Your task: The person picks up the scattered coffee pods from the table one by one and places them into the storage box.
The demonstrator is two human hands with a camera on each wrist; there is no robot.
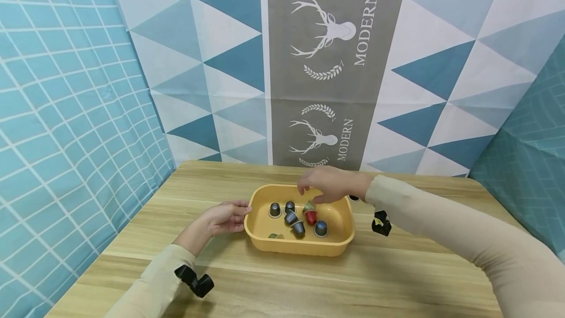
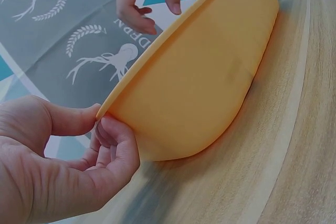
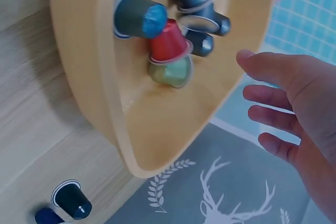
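Note:
A yellow plastic basin (image 1: 304, 248) stands on the wooden table with several coffee capsules inside. My left hand (image 1: 226, 217) pinches its left rim between thumb and curled fingers, plain in the left wrist view (image 2: 68, 150). Over the basin's far right part hangs my right hand (image 1: 327, 184), fingers loosely bent and holding nothing. Below it lie a red capsule (image 3: 169, 43) and a pale green capsule (image 3: 173, 72), touching each other. A dark capsule with a blue end (image 3: 139, 17) sits beside them. Another green capsule (image 1: 275, 236) is partly hidden behind the front wall.
On the table outside the basin, a dark green capsule (image 3: 72, 199) and a dark blue capsule (image 3: 48, 215) lie near its right end. Patterned cloth (image 1: 234, 63) hangs behind the table, and blue checked cloth (image 1: 66, 112) at the left. Black mounts sit on both sleeves.

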